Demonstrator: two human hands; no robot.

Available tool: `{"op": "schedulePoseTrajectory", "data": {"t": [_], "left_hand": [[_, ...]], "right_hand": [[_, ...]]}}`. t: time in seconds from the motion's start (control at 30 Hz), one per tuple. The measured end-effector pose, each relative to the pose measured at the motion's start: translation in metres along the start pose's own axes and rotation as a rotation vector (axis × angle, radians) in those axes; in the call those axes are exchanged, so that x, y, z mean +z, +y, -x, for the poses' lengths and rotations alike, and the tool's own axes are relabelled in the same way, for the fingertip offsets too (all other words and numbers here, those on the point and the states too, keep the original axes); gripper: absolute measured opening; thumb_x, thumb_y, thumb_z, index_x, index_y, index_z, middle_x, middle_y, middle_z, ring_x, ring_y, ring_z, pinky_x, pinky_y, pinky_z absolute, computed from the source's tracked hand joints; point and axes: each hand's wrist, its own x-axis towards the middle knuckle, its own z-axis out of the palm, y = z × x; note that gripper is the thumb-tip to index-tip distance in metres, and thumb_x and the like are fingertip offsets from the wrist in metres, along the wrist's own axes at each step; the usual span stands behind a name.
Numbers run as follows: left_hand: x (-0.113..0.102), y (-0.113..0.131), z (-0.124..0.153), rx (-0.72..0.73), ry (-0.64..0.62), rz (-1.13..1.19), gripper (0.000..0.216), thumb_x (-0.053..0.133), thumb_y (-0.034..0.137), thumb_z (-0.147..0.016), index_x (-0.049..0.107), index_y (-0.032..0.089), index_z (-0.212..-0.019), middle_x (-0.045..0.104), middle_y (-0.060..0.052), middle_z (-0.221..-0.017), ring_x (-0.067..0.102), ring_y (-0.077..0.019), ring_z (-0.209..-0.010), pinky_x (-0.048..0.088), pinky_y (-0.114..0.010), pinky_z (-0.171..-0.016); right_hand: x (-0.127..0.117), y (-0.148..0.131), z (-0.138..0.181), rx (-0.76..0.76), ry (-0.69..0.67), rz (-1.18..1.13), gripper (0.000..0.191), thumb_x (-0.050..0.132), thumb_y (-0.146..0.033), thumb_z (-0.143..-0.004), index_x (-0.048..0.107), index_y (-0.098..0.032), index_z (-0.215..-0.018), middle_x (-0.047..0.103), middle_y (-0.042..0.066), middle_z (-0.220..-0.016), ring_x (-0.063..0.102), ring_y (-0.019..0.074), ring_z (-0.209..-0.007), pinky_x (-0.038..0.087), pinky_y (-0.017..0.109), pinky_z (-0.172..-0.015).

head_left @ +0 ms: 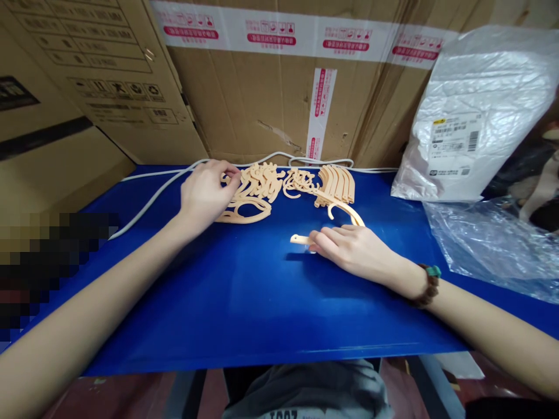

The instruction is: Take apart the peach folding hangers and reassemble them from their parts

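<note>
My right hand (349,249) pinched a pale strip (300,239) between thumb and fingers, just above the right middle of the blue table (236,308), with a shadow lying nearer than it. The strip's long axis ran roughly left to right, and its free end, with a small hole in it, stuck out leftward past my fingertips. Its other end was hidden in my grip. Just beyond my knuckles, a curved arm (353,213) with a hook (331,212) beside it slanted from far left to near right, down to the back of my hand; I could not tell whether I held these as well.

My left hand (205,193) was farther out and well to the left, at the left edge of the piece pile (262,180). Its thumb and fingers were curled toward each other, but whether anything was between them I could not tell. For that pile and the loops (251,216) on its near side, the left was plainly the nearer hand. The right was nearer to the stack (338,181), which lay almost straight beyond it; the small tangle (299,179) lay between the two heaps.
</note>
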Motion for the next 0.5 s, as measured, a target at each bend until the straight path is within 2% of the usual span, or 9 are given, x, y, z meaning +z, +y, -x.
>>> {"op": "schedulePoseTrajectory", "data": {"t": [0.13,0.33,0.5], "left_hand": [[0.01,0.005,-0.019,0.039,-0.095,0.018,0.026,0.048,0.039,-0.09,0.066,0.021,-0.097,0.069,-0.01,-0.107,0.059,-0.0295,-0.103,0.045,-0.039,-0.082],[0.03,0.021,-0.05,0.099,-0.091,-0.005,0.033,0.051,0.05,-0.09,0.064,0.02,-0.095,0.069,-0.012,-0.101,0.059,-0.0281,-0.095,0.044,-0.038,-0.079],[0.049,0.021,-0.073,0.14,-0.14,-0.09,0.036,0.053,0.051,-0.085,0.065,0.018,-0.093,0.069,-0.013,-0.096,0.059,-0.0284,-0.09,0.043,-0.038,-0.076]], "right_hand": [[0.0,-0.005,0.0,-0.038,0.02,-0.021,0.025,0.035,-0.028,-0.106,0.056,-0.014,-0.103,0.063,-0.001,-0.076,0.058,0.0117,-0.06,0.033,0.031,-0.056],[-0.004,-0.011,0.001,-0.07,0.045,-0.028,0.018,0.037,-0.019,-0.105,0.052,-0.012,-0.111,0.06,-0.001,-0.075,0.058,0.0104,-0.058,0.029,0.029,-0.05],[-0.005,-0.011,0.0,-0.067,0.058,0.0,0.018,0.038,-0.021,-0.105,0.053,-0.012,-0.108,0.06,-0.001,-0.076,0.056,0.0093,-0.052,0.026,0.029,-0.047]]}}
